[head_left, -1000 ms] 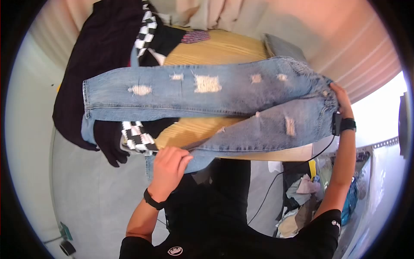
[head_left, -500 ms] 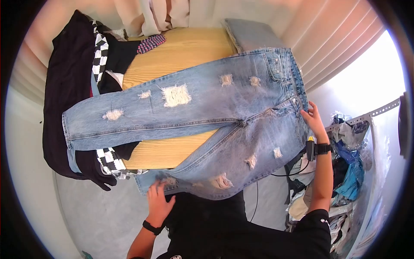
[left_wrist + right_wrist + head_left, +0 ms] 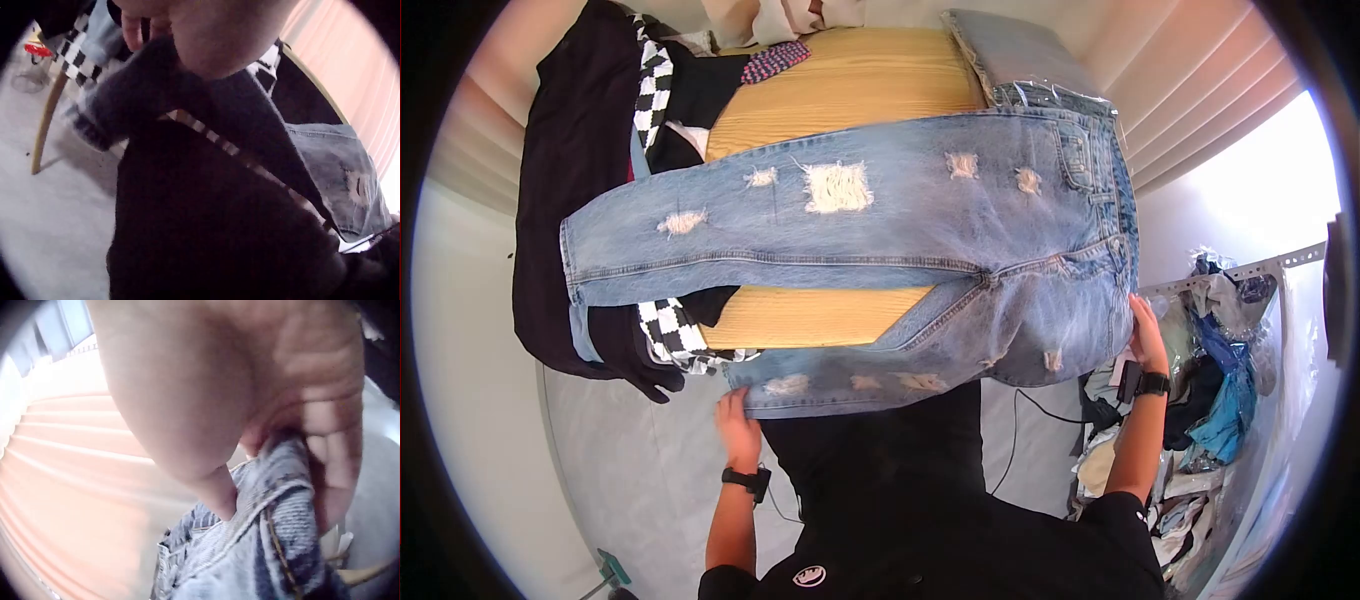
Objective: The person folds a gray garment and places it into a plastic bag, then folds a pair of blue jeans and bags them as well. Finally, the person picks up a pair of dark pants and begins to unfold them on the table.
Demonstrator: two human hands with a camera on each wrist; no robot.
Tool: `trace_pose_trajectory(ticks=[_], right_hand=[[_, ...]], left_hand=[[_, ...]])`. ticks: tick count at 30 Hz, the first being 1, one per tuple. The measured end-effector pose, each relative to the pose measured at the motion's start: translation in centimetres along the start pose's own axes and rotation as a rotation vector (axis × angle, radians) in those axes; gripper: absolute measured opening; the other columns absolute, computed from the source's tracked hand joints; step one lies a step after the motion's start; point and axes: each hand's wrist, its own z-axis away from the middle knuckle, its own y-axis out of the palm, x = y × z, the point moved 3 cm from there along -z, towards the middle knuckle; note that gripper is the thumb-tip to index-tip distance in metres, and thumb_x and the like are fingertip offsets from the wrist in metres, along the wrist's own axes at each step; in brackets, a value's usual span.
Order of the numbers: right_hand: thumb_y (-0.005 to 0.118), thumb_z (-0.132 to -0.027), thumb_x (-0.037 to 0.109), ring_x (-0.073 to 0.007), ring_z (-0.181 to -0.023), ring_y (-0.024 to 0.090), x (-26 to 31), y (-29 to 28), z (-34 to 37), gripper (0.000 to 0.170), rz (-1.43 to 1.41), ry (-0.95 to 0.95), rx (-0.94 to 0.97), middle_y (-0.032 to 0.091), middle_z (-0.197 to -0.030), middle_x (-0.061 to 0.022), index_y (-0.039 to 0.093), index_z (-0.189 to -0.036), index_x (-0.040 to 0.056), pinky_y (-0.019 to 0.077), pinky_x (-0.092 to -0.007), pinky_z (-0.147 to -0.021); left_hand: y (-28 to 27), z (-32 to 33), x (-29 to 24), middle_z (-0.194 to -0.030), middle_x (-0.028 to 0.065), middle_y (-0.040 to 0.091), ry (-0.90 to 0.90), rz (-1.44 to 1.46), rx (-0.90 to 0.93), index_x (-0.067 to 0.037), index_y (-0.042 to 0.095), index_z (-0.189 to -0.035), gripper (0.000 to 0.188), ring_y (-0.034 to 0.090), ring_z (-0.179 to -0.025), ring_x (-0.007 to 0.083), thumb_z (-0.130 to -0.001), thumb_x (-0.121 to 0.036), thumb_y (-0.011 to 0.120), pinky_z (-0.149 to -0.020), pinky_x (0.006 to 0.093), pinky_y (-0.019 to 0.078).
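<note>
Ripped blue jeans (image 3: 900, 220) lie flat across the table, legs to the left and waistband to the right, with the near leg over the table's front edge. At the near leg's hem, my left hand (image 3: 738, 430) grips the corner of the denim; in the left wrist view the hand (image 3: 206, 31) covers part of that hem. My right hand (image 3: 1146, 340) pinches the near end of the waistband. In the right wrist view, the thumb and fingers of this hand (image 3: 250, 381) stand on either side of the waistband (image 3: 250, 512).
Dark garments (image 3: 565, 200) and a black-and-white checkered cloth (image 3: 655, 80) lie at the wooden table's (image 3: 860, 75) left end. Folded denim in clear plastic (image 3: 1025, 55) sits at the back right. Bagged clothes (image 3: 1225, 400) fill a rack on the right. A cable (image 3: 1040, 405) hangs nearby.
The near leg has been drawn out straight along the table's front edge. My left hand let go of the leg, then took the hem further left. My right hand moved down along the waistband.
</note>
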Motion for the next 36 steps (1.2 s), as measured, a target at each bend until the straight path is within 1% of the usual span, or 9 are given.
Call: trace_pose_trajectory(ticks=[2,7,10,17,20,23,27,30,36], right_hand=[[0.058,-0.095,0.022,-0.0094,-0.073,0.061,1.3,-0.9,0.8,0.017,0.004,0.198,0.071,0.064,-0.093,-0.0001,0.059,-0.104,0.0076,0.0476,-0.0217,-0.06],[0.058,-0.095,0.02,-0.0141,-0.092,0.064,5.0,-1.3,3.4,0.027,-0.134,0.074,0.015,0.064,-0.109,-0.0036,0.054,-0.116,0.0032,0.0525,-0.0267,-0.079],[0.06,-0.092,0.016,-0.0166,-0.123,0.049,5.9,-4.7,3.1,0.053,-0.167,-0.054,-0.225,0.047,-0.139,-0.0078,0.041,-0.14,0.0027,0.0385,-0.0317,-0.103],[0.048,-0.099,0.023,-0.0185,-0.11,0.058,13.7,-3.4,2.5,0.044,-0.019,-0.194,0.025,0.056,-0.128,-0.0079,0.044,-0.139,0.005,0.0449,-0.0326,-0.097],[0.05,-0.097,0.013,-0.0197,-0.1,0.062,16.9,-3.3,-1.5,0.029,-0.248,-0.106,0.137,0.063,-0.113,-0.01,0.055,-0.122,-0.0008,0.0503,-0.032,-0.091],[0.056,-0.092,0.007,-0.0168,-0.095,0.062,19.1,0.7,-5.9,0.019,-0.362,-0.02,0.187,0.065,-0.1,-0.0064,0.06,-0.11,0.0012,0.0513,-0.0292,-0.088],[0.066,-0.086,0.016,-0.0098,-0.078,0.052,16.6,2.6,-12.0,0.016,0.086,0.066,0.147,0.062,-0.096,0.0011,0.065,-0.101,0.0112,0.0437,-0.0219,-0.07],[0.071,-0.084,0.036,-0.0068,-0.063,0.039,14.6,7.6,-11.2,0.024,0.419,0.006,-0.046,0.055,-0.082,0.0078,0.066,-0.09,0.0138,0.0328,-0.019,-0.063],[0.067,-0.089,0.023,-0.0042,-0.066,0.041,9.9,6.5,-13.4,0.015,0.374,-0.215,0.054,0.054,-0.076,0.0064,0.063,-0.086,0.0085,0.0331,-0.0191,-0.062]], left_hand=[[-2.2,0.6,0.3,-0.101,0.0157,0.06,-0.039,-0.081,-0.138,-0.002,0.059,-0.112,0.046,0.054,-0.099,0.0355,-0.07,0.01,0.05,-0.087,0.0436,0.0416],[-10.9,2.3,2.0,-0.097,0.0131,0.062,-0.032,-0.203,-0.574,-0.002,0.06,-0.108,0.039,0.057,-0.092,0.0319,-0.07,0.006,0.06,-0.084,0.0413,0.0429],[-16.9,1.8,0.0,-0.095,0.0123,0.062,0.041,-0.276,-0.693,-0.003,0.061,-0.103,0.028,0.057,-0.091,0.0308,-0.075,-0.002,0.062,-0.085,0.0415,0.0426],[-28.8,-2.1,-2.9,-0.067,0.0086,0.056,0.4,-0.702,-0.986,-0.004,0.057,-0.074,0.029,0.057,-0.069,0.0274,-0.08,-0.032,0.057,-0.088,0.0463,0.0431],[-32.4,-9.7,-3.9,-0.065,0.0113,0.052,0.424,-0.57,-0.728,-0.003,0.055,-0.072,0.027,0.053,-0.063,0.0289,-0.082,-0.028,0.053,-0.084,0.0437,0.0436],[-32.9,-21.1,-3.1,-0.081,0.0151,0.057,0.379,-0.439,-0.491,0.001,0.058,-0.083,0.021,0.054,-0.081,0.0322,-0.079,-0.02,0.054,-0.073,0.0401,0.0429],[-27.0,-31.5,-2.8,-0.106,0.0164,0.061,0.252,-0.325,-0.163,-0.004,0.058,-0.112,0.033,0.056,-0.107,0.0354,-0.08,-0.007,0.058,-0.092,0.0421,0.0448],[-21.6,-34.8,5.1,-0.111,0.0236,0.06,-0.002,-0.216,-0.104,-0.001,0.053,-0.12,0.047,0.058,-0.107,0.0368,-0.08,-0.021,0.067,-0.093,0.0415,0.0454],[-21.3,-31.7,3.4,-0.1,0.0182,0.067,-0.108,-0.047,-0.282,0.0,0.059,-0.113,0.044,0.065,-0.096,0.0324,-0.083,-0.03,0.069,-0.085,0.0369,0.0494]])
